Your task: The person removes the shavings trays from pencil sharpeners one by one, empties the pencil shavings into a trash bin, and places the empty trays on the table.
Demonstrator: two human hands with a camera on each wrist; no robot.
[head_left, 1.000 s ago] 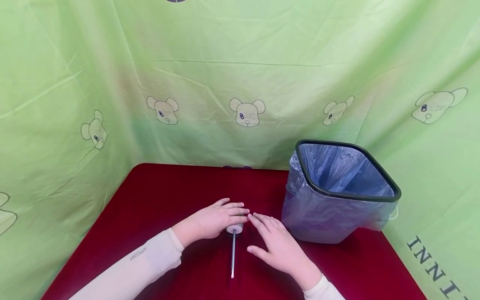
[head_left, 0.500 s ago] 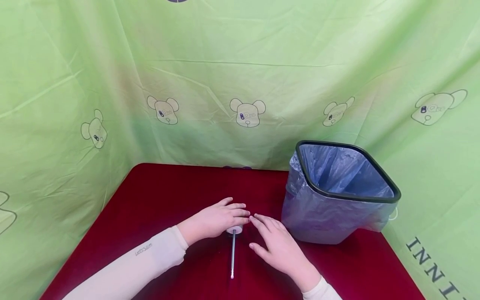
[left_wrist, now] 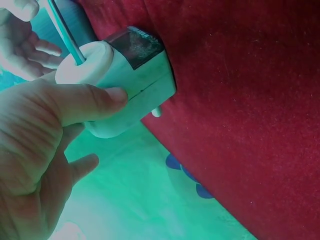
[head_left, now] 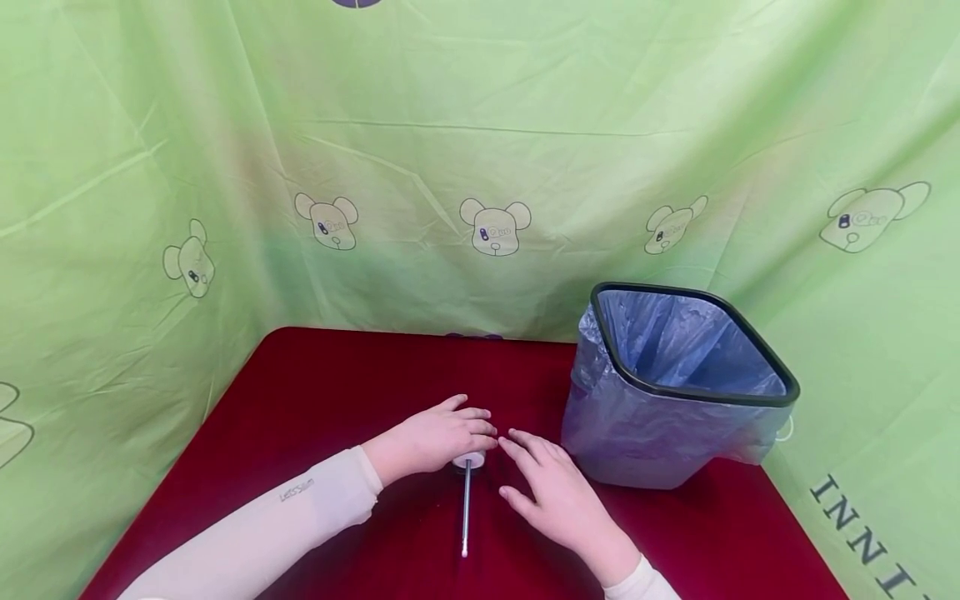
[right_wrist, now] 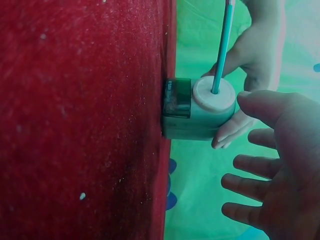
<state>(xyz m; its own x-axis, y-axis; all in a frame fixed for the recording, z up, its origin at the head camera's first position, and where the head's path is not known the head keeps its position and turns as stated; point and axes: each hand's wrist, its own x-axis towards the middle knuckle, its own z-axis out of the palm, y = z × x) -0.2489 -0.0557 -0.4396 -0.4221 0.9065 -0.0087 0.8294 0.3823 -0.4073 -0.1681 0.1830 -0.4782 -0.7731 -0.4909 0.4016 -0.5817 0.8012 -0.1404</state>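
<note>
A small white sharpener (head_left: 468, 460) stands on the red table (head_left: 322, 392) with a thin pencil (head_left: 466, 508) stuck in its top hole, pointing toward me. My left hand (head_left: 461, 433) grips the sharpener; in the left wrist view the thumb (left_wrist: 85, 102) presses its side (left_wrist: 132, 75). My right hand (head_left: 528, 471) lies open on the table just right of the pencil, fingers spread, touching neither. The right wrist view shows the sharpener (right_wrist: 197, 110), the pencil (right_wrist: 222, 45) and the open right hand (right_wrist: 280, 165) beside them.
A black-rimmed bin (head_left: 678, 387) lined with a blue-grey bag stands on the table's right side, close to my right hand. Green cloth (head_left: 480, 125) printed with bears hangs behind and on both sides.
My left forearm has slid slightly forward. Both hands, the sharpener and the pencil stay where they were.
</note>
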